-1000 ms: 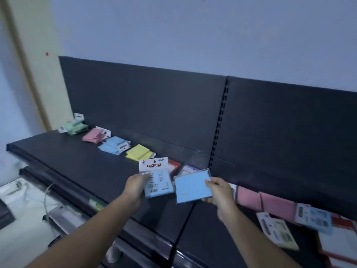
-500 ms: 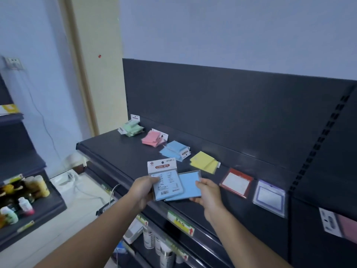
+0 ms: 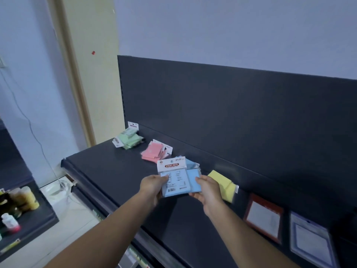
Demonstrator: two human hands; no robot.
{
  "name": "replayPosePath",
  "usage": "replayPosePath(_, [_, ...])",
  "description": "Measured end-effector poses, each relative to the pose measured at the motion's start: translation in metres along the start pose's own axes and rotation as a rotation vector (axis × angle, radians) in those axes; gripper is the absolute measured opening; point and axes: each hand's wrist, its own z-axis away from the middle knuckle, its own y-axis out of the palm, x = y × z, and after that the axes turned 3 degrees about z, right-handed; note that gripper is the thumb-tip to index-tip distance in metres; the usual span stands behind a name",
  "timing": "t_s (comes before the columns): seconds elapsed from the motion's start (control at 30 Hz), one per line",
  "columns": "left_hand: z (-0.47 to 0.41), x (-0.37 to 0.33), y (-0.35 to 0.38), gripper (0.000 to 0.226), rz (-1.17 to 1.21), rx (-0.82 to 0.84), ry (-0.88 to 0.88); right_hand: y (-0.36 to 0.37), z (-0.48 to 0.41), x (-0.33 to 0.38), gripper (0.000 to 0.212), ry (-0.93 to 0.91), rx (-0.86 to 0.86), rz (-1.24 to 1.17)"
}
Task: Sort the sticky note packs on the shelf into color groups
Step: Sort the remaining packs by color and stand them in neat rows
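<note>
My left hand (image 3: 153,187) grips a blue sticky note pack (image 3: 172,179) that shows its printed back and white header card. Partly tucked behind it is a second blue pack (image 3: 194,181), which my right hand (image 3: 207,190) holds. Both packs hover over the dark shelf (image 3: 116,175), just in front of the blue pile (image 3: 192,164), which they mostly hide. Along the back panel lie a green pile (image 3: 129,140), a pink pile (image 3: 154,153) and a yellow pile (image 3: 224,183).
A red-framed pack (image 3: 263,219) and a purple-framed pack (image 3: 311,242) lean against the shelf back at the right. A lower shelf with bottles (image 3: 17,207) stands at far left. A cable (image 3: 32,130) hangs down the wall.
Both hands have carried the two blue packs left along the shelf, up to the blue pile. The packs now overlap. The camera has swung left.
</note>
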Motion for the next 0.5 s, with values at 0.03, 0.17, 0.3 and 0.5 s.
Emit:
replayPosePath(0.03, [-0.01,-0.006,0.005,0.008,-0.018,-0.023,0.028,0.004,-0.009,0.004,0.01,-0.014,-0.007,-0.001])
replayPosePath(0.17, [-0.05,-0.025,0.021,0.021,-0.074,-0.112,0.173,0.012,-0.045,0.015,0.012,-0.121,-0.033,0.123])
replayPosePath(0.3, [-0.087,-0.036,0.033,0.032,-0.159,-0.111,0.226,0.016,-0.073,0.017,0.01,-0.165,-0.091,0.293])
replayPosePath(0.5, [-0.138,-0.037,0.039,0.021,-0.439,0.116,0.256,0.026,-0.109,0.012,0.006,-0.162,-0.235,0.353])
